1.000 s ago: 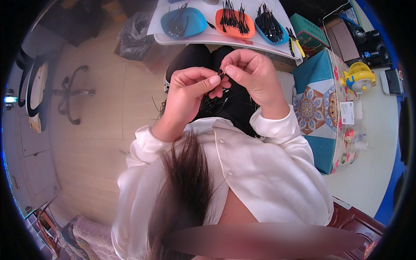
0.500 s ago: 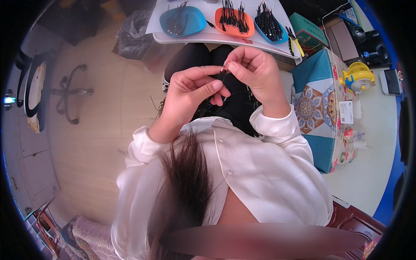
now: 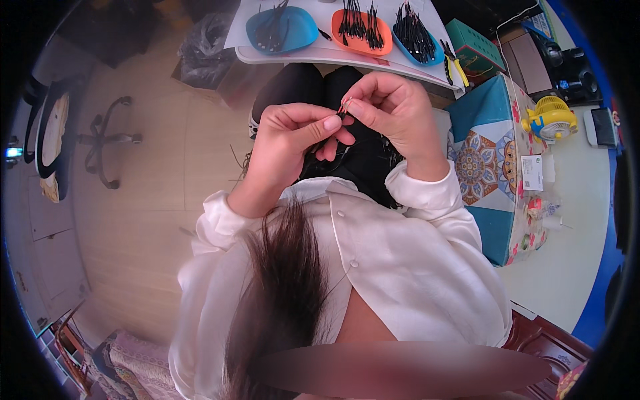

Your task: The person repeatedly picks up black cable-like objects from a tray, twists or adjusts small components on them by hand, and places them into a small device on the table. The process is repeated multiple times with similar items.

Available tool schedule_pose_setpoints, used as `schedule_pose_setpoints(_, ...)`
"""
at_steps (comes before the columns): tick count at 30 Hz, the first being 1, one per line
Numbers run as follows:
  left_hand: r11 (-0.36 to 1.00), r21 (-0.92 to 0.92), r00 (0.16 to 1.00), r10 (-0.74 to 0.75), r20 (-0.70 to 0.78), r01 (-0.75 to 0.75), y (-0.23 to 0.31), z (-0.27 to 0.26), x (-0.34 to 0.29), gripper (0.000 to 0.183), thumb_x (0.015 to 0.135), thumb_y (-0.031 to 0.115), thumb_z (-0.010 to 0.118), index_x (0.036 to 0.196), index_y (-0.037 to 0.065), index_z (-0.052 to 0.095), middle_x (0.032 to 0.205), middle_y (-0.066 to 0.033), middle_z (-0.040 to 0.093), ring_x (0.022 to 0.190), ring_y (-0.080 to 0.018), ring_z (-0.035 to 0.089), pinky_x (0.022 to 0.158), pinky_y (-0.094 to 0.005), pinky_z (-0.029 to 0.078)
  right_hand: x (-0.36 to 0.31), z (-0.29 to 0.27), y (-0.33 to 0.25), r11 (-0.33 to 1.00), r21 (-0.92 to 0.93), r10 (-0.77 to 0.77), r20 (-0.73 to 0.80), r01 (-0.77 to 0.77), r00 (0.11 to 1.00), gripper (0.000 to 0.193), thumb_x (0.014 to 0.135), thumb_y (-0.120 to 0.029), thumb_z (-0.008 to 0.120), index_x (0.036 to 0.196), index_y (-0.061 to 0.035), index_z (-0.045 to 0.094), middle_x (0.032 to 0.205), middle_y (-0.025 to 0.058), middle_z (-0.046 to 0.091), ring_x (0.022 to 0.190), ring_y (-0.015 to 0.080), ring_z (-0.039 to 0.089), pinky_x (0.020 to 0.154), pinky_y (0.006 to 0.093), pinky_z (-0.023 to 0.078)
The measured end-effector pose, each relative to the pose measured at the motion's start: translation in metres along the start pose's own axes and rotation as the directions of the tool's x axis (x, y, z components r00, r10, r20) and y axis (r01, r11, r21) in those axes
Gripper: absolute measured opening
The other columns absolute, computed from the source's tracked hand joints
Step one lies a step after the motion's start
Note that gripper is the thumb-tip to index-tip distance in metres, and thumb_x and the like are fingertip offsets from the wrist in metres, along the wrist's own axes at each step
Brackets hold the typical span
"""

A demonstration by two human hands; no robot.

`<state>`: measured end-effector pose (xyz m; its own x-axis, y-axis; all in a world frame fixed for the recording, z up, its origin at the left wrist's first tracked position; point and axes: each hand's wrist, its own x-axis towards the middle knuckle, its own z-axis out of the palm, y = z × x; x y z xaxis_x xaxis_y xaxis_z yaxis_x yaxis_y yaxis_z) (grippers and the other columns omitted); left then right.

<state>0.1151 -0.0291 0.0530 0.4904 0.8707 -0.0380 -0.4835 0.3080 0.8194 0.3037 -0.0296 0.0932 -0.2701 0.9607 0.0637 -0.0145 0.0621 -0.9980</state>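
Over my lap, my left hand (image 3: pixel 290 137) pinches a thin black cable (image 3: pixel 342 113) between thumb and forefinger, its other fingers curled. Short red and pale wire ends stick up from the top of that cable. Close beside it, my right hand (image 3: pixel 399 120) has thumb and forefinger pressed together at the wire ends. The lower part of the cable is hidden behind my left fingers. More dark cables (image 3: pixel 392 157) lie across my black-clad lap, hard to make out against it.
Ahead on a white table stand a blue tray (image 3: pixel 308 33), an orange tray (image 3: pixel 369 51) and another blue tray (image 3: pixel 433 59), holding black cables. Yellow-handled pliers (image 3: pixel 459 69) lie at its right edge. A yellow fan (image 3: pixel 552 120) stands on the right; a plastic-lined box (image 3: pixel 203 60) is left.
My left thumb has shifted slightly up along the cable toward the wire ends. The red wire ends now show more clearly between my fingertips. Both hands keep nearly the same place.
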Motion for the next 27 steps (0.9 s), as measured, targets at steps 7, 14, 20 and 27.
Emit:
schedule_pose_setpoints(7,1.000,0.029,1.000,0.000,0.013,0.000,0.002,0.001,-0.003,0.013,0.088,0.005,0.063,0.094,-0.005,0.068,0.078,-0.0164,0.070,0.055,-0.0133,0.057,0.049,-0.0232,0.041,-0.001,-0.005,-0.006,0.999,-0.010,0.037,0.065,-0.036,0.997,0.011,0.086,-0.007,0.069,0.092,0.0016,0.064,0.086,0.0044,0.065,0.078,0.0102,0.063,0.073,0.0225,0.051)
schedule_pose_setpoints(14,0.993,-0.003,0.991,0.122,0.053,-0.122,-0.001,0.000,-0.003,0.011,0.086,0.002,0.066,0.094,-0.004,0.070,0.077,-0.0121,0.070,0.058,-0.0102,0.058,0.050,-0.0208,0.044,0.004,0.002,0.008,0.893,0.404,0.131,0.195,-0.201,0.972,0.016,0.086,-0.012,0.067,0.093,0.0000,0.060,0.087,0.0037,0.062,0.074,0.0092,0.060,0.067,0.0214,0.049)
schedule_pose_setpoints(20,0.703,0.607,0.918,0.374,0.128,-0.371,-0.004,-0.002,-0.008,0.015,0.086,0.001,0.067,0.100,-0.003,0.070,0.078,-0.0062,0.069,0.061,-0.0073,0.057,0.054,-0.0208,0.045,0.009,0.006,0.022,0.901,0.360,0.176,0.206,-0.242,0.962,0.016,0.078,-0.017,0.061,0.084,-0.0071,0.050,0.088,0.0016,0.050,0.078,0.0098,0.050,0.062,0.0224,0.046)
schedule_pose_setpoints(27,0.852,0.402,0.938,0.340,0.063,-0.335,0.000,-0.015,-0.020,0.013,0.087,-0.001,0.065,0.099,-0.004,0.069,0.076,-0.0055,0.067,0.060,-0.0073,0.053,0.055,-0.0205,0.044,0.017,0.045,0.068,0.350,0.776,0.134,0.512,-0.524,0.848,0.035,0.086,-0.018,0.046,0.113,0.0005,0.056,0.102,0.0108,0.061,0.082,0.0188,0.061,0.071,0.0323,0.052)
